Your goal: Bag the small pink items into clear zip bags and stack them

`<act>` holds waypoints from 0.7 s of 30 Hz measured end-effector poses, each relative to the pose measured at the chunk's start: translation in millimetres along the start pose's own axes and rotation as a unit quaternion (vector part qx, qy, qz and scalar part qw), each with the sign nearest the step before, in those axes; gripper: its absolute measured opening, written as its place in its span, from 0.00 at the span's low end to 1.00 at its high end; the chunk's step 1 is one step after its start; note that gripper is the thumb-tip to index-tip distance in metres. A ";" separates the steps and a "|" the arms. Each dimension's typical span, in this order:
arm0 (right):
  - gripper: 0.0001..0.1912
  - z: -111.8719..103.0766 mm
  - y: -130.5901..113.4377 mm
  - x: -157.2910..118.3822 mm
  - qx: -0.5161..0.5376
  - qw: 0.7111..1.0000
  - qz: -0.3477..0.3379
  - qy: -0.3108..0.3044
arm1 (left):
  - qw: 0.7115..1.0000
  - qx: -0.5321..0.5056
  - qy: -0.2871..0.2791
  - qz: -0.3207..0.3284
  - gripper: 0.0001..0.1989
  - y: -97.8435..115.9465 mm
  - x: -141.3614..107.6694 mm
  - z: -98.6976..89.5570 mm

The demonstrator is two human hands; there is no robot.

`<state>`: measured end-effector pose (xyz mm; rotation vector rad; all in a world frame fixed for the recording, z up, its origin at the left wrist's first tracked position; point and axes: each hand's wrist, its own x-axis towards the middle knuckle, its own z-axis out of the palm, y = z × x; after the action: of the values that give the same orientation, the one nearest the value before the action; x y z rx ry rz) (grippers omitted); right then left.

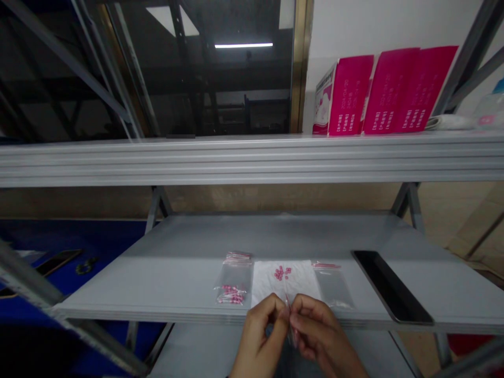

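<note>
In the head view, the left hand point(262, 332) and right hand point(323, 331) pinch one thin clear item point(291, 336) at the shelf point(177, 262)'s front edge. Behind lie one filled bag point(233, 281), one white sheet point(263, 278) bearing small pink pieces point(280, 273), one flat bag point(334, 286) and one phone point(389, 286). Three pink boxes point(391, 94) stand above.

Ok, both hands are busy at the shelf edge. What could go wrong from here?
The loose beads sit uncovered on the white sheet, just beyond the fingers; a knuckle or a tug on the sheet could scatter them.

The left hand and right hand pinch what looks like a small bag at the shelf's front edge, so anything dropped may fall past it.
</note>
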<state>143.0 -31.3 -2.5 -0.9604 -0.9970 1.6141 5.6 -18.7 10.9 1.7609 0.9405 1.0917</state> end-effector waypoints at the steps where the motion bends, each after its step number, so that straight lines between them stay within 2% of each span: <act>1: 0.22 0.5 0.7 0.4 -0.024 0.999 -0.024 0.008 | 1.000 0.024 -0.005 0.011 0.15 1.2 -0.8 -0.3; 3: 0.19 2.5 2.1 1.6 -0.098 0.991 -0.092 0.026 | 0.995 0.087 -0.006 0.041 0.14 2.1 -2.4 -1.2; 6: 0.14 5.9 1.8 2.8 -0.217 0.958 -0.172 0.067 | 0.980 0.179 0.015 0.089 0.12 0.1 -4.6 -4.0; 10: 0.11 5.3 -3.0 2.0 -0.283 0.930 -0.197 0.131 | 0.960 0.233 0.089 0.125 0.12 -1.9 -5.4 -11.5; 13: 0.10 1.9 -7.3 0.7 -0.264 0.941 -0.186 0.104 | 0.956 0.214 0.120 0.160 0.13 -0.5 -4.7 -17.6; 14: 0.10 1.0 -8.5 0.3 -0.257 0.946 -0.178 0.085 | 0.957 0.201 0.112 0.177 0.11 -0.2 -4.6 -19.1; 15: 0.09 0.5 -9.5 0.1 -0.251 0.951 -0.169 0.066 | 0.958 0.191 0.091 0.193 0.16 -0.3 -4.7 -20.2; 17: 0.08 0.2 -10.8 0.1 -0.243 0.957 -0.154 0.045 | 0.959 0.190 0.036 0.208 0.38 -2.1 -5.5 -20.7; 18: 0.08 0.3 -11.3 0.4 -0.244 0.957 -0.151 0.047 | 0.959 0.196 0.016 0.205 0.44 -4.0 -6.1 -20.3; 21: 0.06 0.0 -12.4 1.7 -0.275 0.946 -0.147 0.084 | 0.963 0.201 0.017 0.181 0.39 -11.8 -7.8 -17.1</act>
<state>146.6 -27.2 8.8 -1.2242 -1.4314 0.9998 -14.8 -16.8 2.4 2.3232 0.9294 1.2229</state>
